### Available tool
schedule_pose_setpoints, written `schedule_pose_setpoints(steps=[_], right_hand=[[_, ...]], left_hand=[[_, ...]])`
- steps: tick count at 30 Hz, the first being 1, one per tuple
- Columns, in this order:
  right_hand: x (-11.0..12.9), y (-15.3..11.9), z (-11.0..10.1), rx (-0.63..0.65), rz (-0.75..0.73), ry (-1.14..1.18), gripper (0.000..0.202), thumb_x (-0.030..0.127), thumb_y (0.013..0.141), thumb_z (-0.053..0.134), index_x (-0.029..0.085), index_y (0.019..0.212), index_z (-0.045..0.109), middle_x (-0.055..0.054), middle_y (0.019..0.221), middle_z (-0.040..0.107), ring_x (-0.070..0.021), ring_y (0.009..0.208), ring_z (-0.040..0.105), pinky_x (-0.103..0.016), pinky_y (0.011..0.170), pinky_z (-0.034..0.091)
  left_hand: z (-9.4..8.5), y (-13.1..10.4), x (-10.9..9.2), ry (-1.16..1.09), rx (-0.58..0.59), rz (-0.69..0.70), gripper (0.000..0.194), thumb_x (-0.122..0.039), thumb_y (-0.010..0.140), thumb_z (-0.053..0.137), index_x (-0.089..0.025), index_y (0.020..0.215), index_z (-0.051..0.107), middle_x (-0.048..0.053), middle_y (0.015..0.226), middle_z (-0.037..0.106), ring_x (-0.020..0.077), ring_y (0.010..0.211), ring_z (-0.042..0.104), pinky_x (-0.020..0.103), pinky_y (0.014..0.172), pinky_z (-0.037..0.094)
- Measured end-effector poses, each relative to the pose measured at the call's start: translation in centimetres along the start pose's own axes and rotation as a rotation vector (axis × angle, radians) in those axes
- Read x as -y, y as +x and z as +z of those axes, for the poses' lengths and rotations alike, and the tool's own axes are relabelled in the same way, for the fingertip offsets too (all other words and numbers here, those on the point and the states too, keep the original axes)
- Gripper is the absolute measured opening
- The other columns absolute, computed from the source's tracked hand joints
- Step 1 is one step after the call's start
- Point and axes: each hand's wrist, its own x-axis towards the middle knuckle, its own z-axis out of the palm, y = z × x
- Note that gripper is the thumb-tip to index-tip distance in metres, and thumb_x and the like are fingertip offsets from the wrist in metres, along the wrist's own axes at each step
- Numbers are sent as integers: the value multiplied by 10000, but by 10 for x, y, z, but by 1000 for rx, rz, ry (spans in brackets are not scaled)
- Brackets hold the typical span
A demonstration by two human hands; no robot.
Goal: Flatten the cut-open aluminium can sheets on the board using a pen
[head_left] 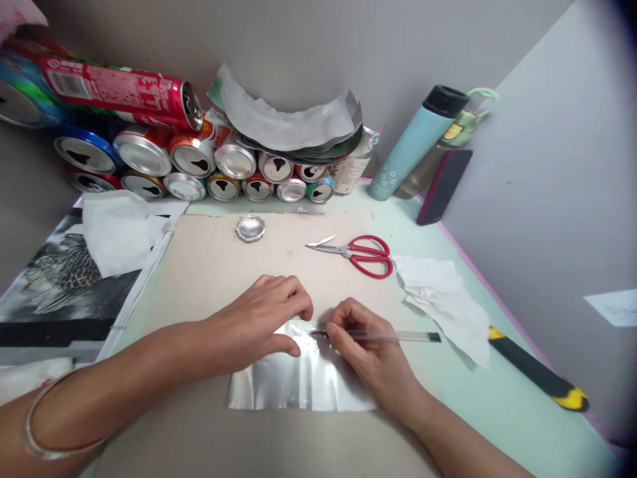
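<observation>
A shiny silver metal sheet (288, 382) lies on a beige board (199, 265). My left hand (263, 318) rests over the sheet's upper left part, thumb and fingers apart, holding nothing. On the right, my right hand (371, 345) grips a clear pen (413, 336); its tip points left and meets the sheet near my left fingertips. Red-handled scissors (348, 252) lie beyond my right hand, with a thin metal sliver (323, 240) by the blades. Behind my left hand sits a small round metal piece (250, 228).
Stacked drink cans (189, 159) line the wall, with curved metal sheets (293, 123) on top. A blue bottle (413, 146) and dark phone-like slab (444, 187) stand back right. Crumpled tissue (442, 299) and a black-yellow handle (537, 368) lie right; more tissue (117, 232) lies left.
</observation>
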Motion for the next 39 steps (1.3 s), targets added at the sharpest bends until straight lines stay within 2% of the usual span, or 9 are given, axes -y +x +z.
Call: schedule_pose_setpoints(steps=[10, 25, 39], right_hand=[[-5, -2, 6, -28, -3, -144, 175, 293, 895, 578, 209, 746, 538, 38, 614, 510, -116, 546, 396, -242, 502, 311], [-5, -2, 7, 4, 15, -120, 172, 284, 908, 589, 205, 763, 540, 44, 635, 516, -109, 560, 392, -232, 505, 306], [-7, -3, 6, -2, -74, -144, 179, 235, 924, 572, 210, 752, 526, 50, 640, 528, -104, 562, 406, -229, 513, 300]], left_hand=[[1, 0, 1, 19, 15, 16, 439, -229, 810, 881, -240, 1080, 535, -12, 1117, 534, 212, 1052, 482, 331, 923, 345], [1, 1, 1, 20, 0, 30, 436, -232, 805, 885, -231, 1066, 536, -18, 1098, 530, 201, 1043, 483, 310, 908, 337], [2, 0, 2, 15, 6, 30, 436, -225, 817, 874, -233, 1092, 536, -19, 1112, 523, 203, 1054, 473, 314, 914, 333]])
